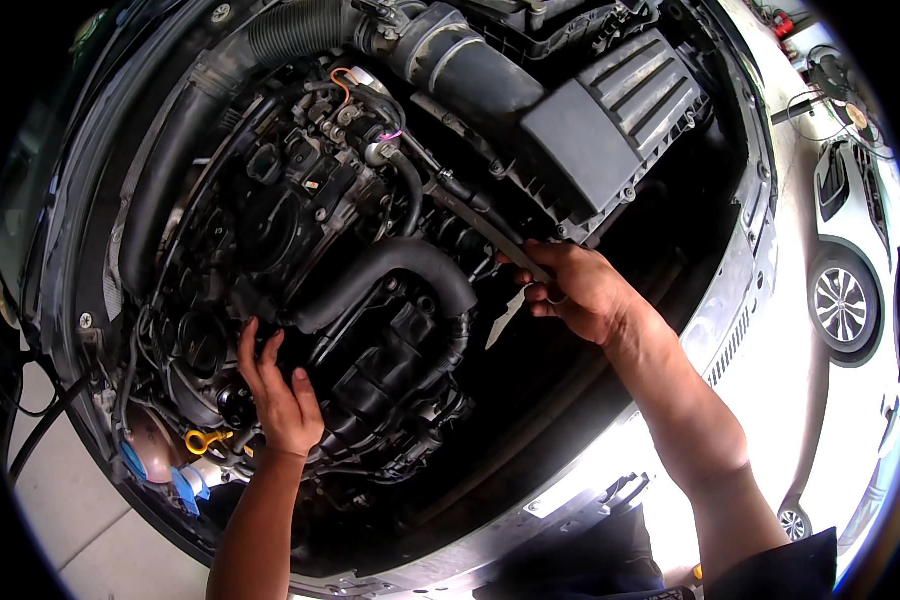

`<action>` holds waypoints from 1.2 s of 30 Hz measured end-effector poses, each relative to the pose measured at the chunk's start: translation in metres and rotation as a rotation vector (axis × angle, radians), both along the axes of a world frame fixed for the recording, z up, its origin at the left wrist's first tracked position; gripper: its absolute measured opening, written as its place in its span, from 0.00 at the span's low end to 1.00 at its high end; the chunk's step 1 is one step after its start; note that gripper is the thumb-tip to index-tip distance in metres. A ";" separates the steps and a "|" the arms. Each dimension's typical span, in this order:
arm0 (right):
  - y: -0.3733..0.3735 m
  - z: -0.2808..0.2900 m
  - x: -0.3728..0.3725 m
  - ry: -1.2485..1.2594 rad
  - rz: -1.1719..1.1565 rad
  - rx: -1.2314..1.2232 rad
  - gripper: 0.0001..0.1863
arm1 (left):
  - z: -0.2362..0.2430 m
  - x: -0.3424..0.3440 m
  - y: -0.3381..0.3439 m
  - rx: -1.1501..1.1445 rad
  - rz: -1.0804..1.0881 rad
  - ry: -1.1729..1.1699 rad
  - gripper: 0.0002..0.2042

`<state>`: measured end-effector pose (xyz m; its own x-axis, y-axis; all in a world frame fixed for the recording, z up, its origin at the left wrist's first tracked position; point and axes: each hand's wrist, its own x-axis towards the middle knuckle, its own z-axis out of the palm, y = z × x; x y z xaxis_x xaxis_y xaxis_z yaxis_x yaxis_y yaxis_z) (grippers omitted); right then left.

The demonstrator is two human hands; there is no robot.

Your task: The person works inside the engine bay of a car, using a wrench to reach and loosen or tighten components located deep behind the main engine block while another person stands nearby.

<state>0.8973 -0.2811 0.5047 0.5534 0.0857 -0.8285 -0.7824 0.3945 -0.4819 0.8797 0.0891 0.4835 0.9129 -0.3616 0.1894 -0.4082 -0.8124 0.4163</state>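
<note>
My right hand grips the near end of a long, flat metal wrench, which reaches up-left among hoses and fittings beside the black airbox. My left hand, fingers apart, rests at the engine's left part, just below a thick curved black hose; whether its fingertips touch a part is hard to tell. Behind it lies the black engine top. A yellow dipstick handle shows left of that hand. The wrench's far end is hard to make out among the dark parts.
The car's front body edge curves round the bay on the right. A reservoir with blue caps sits at lower left, and a thick intake duct crosses the top. A white car stands to the right on the pale floor.
</note>
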 end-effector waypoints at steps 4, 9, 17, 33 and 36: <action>0.006 0.003 -0.001 -0.023 0.061 -0.139 0.14 | 0.002 -0.001 0.000 0.037 0.003 -0.012 0.22; 0.000 0.001 -0.001 -0.065 0.211 -0.246 0.10 | 0.004 -0.002 0.002 0.043 0.015 0.012 0.22; 0.012 -0.028 0.040 -0.264 0.120 -0.309 0.13 | 0.000 -0.002 -0.002 -0.068 0.004 0.018 0.21; 0.046 -0.027 0.061 -0.293 0.023 -0.594 0.12 | -0.007 0.000 0.005 -0.066 -0.028 -0.051 0.21; 0.041 -0.021 0.067 -0.307 0.103 -0.684 0.13 | -0.004 -0.001 0.002 -0.051 -0.027 -0.039 0.21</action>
